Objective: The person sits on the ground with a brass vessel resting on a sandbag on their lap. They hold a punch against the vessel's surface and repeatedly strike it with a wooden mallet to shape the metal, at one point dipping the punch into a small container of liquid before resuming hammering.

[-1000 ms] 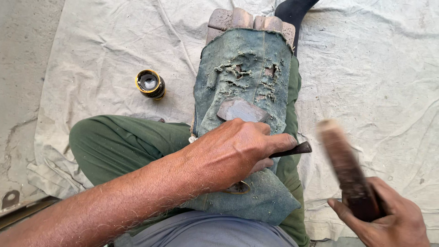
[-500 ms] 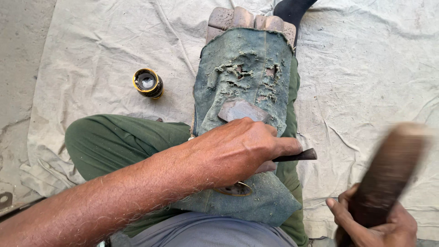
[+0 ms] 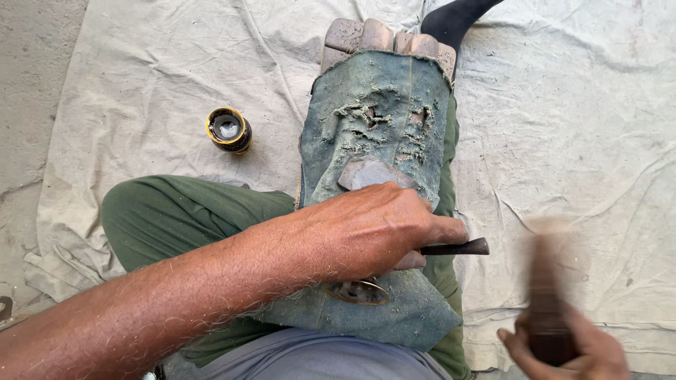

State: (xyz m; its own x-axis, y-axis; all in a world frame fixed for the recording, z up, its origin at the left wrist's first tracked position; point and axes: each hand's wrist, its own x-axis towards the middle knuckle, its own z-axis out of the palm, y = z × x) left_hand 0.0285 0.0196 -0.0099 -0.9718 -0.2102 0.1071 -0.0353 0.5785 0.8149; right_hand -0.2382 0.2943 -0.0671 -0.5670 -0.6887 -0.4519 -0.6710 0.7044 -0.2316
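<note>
One head-worn view, looking steeply down over the lap

There is a single camera, worn on the person's head, so no second view overlaps with it. It faces almost straight down and slightly forward along the person's own body. The lower edge takes in the grey shirt front, and the upper edge reaches a dark sock at the end of the stretched-out leg. It sits close: the left hand (image 3: pixel 384 225) and forearm fill the middle and lower left, while the right hand (image 3: pixel 570 348) is cut by the bottom right corner. Beyond the legs the frame covers the pale cloth (image 3: pixel 591 119) spread over the floor (image 3: pixel 28 84), with a small round tin (image 3: pixel 229 130) at upper left
</note>
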